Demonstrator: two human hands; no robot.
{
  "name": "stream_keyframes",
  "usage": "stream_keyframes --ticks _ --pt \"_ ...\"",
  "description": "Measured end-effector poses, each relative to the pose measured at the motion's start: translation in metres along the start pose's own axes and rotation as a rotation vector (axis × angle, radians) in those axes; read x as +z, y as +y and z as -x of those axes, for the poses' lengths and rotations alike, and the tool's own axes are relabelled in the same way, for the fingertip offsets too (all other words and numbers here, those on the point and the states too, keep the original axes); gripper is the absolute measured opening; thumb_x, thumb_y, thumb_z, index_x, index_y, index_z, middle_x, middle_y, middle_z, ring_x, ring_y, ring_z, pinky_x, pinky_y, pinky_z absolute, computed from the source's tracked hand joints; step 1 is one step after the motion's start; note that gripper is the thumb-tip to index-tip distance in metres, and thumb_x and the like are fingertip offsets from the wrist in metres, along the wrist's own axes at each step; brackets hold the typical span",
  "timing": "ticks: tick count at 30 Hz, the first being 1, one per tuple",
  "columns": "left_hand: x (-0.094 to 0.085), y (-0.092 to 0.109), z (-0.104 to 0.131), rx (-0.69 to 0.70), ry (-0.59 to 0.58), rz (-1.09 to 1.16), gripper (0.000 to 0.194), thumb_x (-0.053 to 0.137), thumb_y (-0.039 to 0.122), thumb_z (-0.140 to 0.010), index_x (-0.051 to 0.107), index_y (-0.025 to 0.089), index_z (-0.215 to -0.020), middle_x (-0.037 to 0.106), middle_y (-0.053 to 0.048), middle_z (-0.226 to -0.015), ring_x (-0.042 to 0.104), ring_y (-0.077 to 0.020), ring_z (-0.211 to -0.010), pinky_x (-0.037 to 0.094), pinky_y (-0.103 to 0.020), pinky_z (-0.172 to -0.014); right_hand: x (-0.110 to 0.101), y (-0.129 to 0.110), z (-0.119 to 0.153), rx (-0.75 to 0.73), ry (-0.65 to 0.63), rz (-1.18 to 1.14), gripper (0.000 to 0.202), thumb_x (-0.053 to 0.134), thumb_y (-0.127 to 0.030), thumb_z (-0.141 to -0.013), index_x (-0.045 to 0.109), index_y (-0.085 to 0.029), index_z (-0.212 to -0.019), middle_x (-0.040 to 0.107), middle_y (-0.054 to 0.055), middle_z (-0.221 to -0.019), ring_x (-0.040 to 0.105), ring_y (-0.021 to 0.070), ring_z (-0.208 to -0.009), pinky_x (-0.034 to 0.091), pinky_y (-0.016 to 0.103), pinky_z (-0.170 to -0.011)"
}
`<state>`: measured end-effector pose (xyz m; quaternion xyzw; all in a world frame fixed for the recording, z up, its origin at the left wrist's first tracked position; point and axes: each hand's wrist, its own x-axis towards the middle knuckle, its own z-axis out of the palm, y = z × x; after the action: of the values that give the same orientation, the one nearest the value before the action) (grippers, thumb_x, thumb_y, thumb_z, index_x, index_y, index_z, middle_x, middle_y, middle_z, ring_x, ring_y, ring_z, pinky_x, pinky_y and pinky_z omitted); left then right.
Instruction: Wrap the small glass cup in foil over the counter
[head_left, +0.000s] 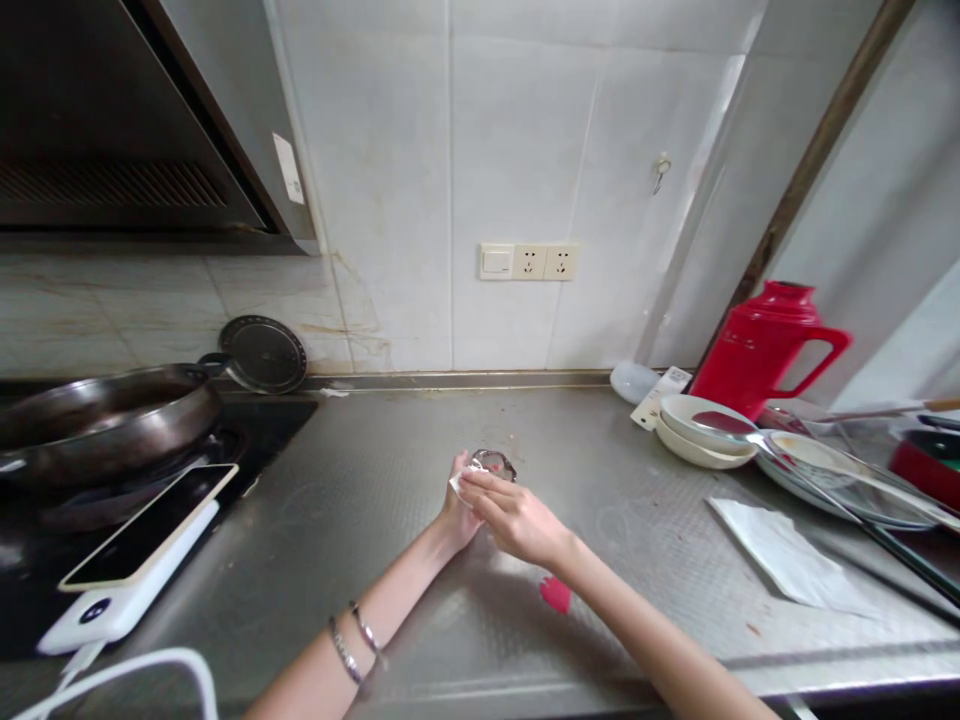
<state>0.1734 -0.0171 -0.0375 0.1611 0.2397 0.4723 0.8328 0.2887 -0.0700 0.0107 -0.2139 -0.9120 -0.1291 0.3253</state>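
Note:
Over the middle of the steel counter (360,460), my two hands meet. My left hand (456,510) is closed around a shiny object, mostly covered by my fingers. With closed fingers, my right hand (514,515) presses a small white tissue (459,484) against it. A dark, rounded metal or glass rim (495,462) shows just beyond my fingertips; whether it belongs to the held object I cannot tell. A red heart-shaped piece (555,594) lies on the counter below my right wrist.
At the left, a pan (112,420) sits on the stove beside a phone (154,525) on a white power bank. To the right are a red thermos (757,350), stacked bowls (705,425), plates with utensils, and a white folded sheet (787,555).

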Motion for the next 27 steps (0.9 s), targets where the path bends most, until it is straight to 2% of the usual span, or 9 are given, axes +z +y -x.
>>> stream_keyframes --ticks 5,8,12,14,18,23,27 --pt "0.009 0.008 0.006 -0.098 0.037 -0.236 0.057 0.033 0.065 -0.083 0.058 0.015 -0.075 0.049 -0.001 -0.044 0.044 -0.0135 -0.034 0.028 -0.027 -0.039 -0.018 0.019 -0.009 -0.123 -0.07 -0.036 0.035 0.039 -0.006 -0.09 0.054 -0.005 -0.122 0.061 0.015 -0.122 0.046 0.0199 -0.127 0.043 0.034 -0.105" --pt "0.014 0.011 0.009 -0.162 -0.003 -0.312 0.065 0.027 0.073 -0.079 0.058 0.015 -0.08 0.05 -0.001 -0.043 0.045 -0.0155 -0.032 0.022 -0.025 -0.035 -0.029 0.03 -0.015 -0.13 -0.135 -0.037 0.031 0.041 -0.011 -0.093 0.056 -0.008 -0.119 0.06 0.014 -0.124 0.047 0.0204 -0.126 0.041 0.039 -0.107" --pt "0.017 0.014 0.01 -0.228 0.004 -0.33 0.072 0.022 0.078 -0.074 0.058 0.016 -0.074 0.052 -0.003 -0.044 0.047 -0.0174 -0.031 0.025 -0.025 -0.032 -0.038 0.04 -0.018 -0.122 -0.197 -0.038 0.029 0.043 -0.016 -0.094 0.057 -0.01 -0.119 0.061 0.014 -0.123 0.05 0.0213 -0.124 0.043 0.04 -0.104" --pt "0.018 0.016 0.011 -0.247 0.004 -0.341 0.073 0.023 0.078 -0.074 0.059 0.014 -0.073 0.058 -0.007 -0.049 0.048 -0.0178 -0.033 0.027 -0.026 -0.032 -0.04 0.044 -0.017 -0.099 -0.221 -0.026 0.031 0.046 -0.016 -0.093 0.055 -0.01 -0.121 0.06 0.015 -0.124 0.052 0.0221 -0.122 0.043 0.041 -0.104" --pt "0.02 0.02 0.014 -0.257 -0.024 -0.368 0.077 0.023 0.077 -0.075 0.062 0.01 -0.077 0.065 -0.014 -0.063 0.052 -0.0193 -0.036 0.028 -0.026 -0.033 -0.041 0.051 -0.011 -0.047 -0.241 0.002 0.036 0.05 -0.01 -0.088 0.053 -0.009 -0.124 0.06 0.016 -0.124 0.054 0.0237 -0.119 0.043 0.044 -0.104" --pt "0.021 0.021 0.018 -0.189 -0.023 -0.314 0.074 0.026 0.075 -0.076 0.063 0.011 -0.078 0.067 -0.015 -0.066 0.054 -0.0179 -0.038 0.029 -0.024 -0.034 -0.039 0.051 0.001 0.015 -0.167 0.015 0.048 0.042 0.003 -0.081 0.051 -0.01 -0.126 0.06 0.015 -0.124 0.052 0.0221 -0.122 0.044 0.045 -0.104" --pt "0.022 0.021 0.019 -0.163 -0.021 -0.297 0.073 0.026 0.073 -0.078 0.064 0.01 -0.079 0.067 -0.015 -0.065 0.053 -0.0182 -0.037 0.027 -0.024 -0.033 -0.037 0.046 0.008 0.08 -0.155 -0.01 0.052 0.037 0.005 -0.081 0.048 -0.011 -0.129 0.06 0.015 -0.124 0.051 0.0203 -0.122 0.044 0.043 -0.103"
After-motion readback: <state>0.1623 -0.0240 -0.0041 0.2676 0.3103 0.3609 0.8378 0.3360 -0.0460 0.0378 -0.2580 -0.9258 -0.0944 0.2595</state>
